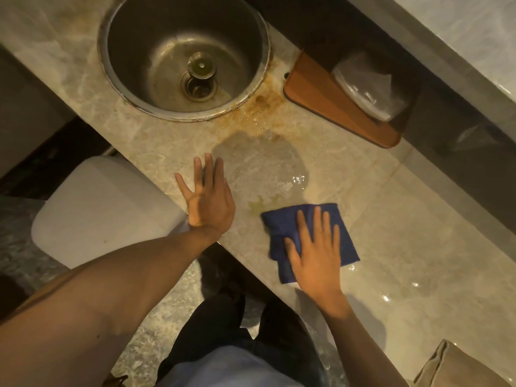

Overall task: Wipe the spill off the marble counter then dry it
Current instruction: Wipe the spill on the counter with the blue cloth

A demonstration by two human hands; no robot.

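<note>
Beige marble forms the counter [377,208], which is seen running diagonally from upper left to lower right under warm, dim light. A round steel sink [184,55] is set into it at the upper left, with a drain and a lifted stopper at its bottom. Rusty brown staining [265,107] is spread on the marble along the sink's right rim. Just below that stain, a wet spill [265,169] is seen as a darker patch with bright glints, and a yellowish smear lies at its lower edge. A blue cloth [310,241] is laid flat on the counter, just below and right of the spill, near the front edge. The right hand [315,261] is pressed flat on the cloth, fingers extended and slightly spread, nothing being gripped. The left hand [208,196] is laid palm down on the bare marble beside the spill's left side, fingers released and splayed, its wrist over the counter's edge. A brown tray [335,104] holding a clear plastic bag [368,88] is seen in a dark recess behind the counter. A white bin [103,208] is stood on the floor below the left arm. Part of a paper bag [458,367] is visible at the lower right corner.
</note>
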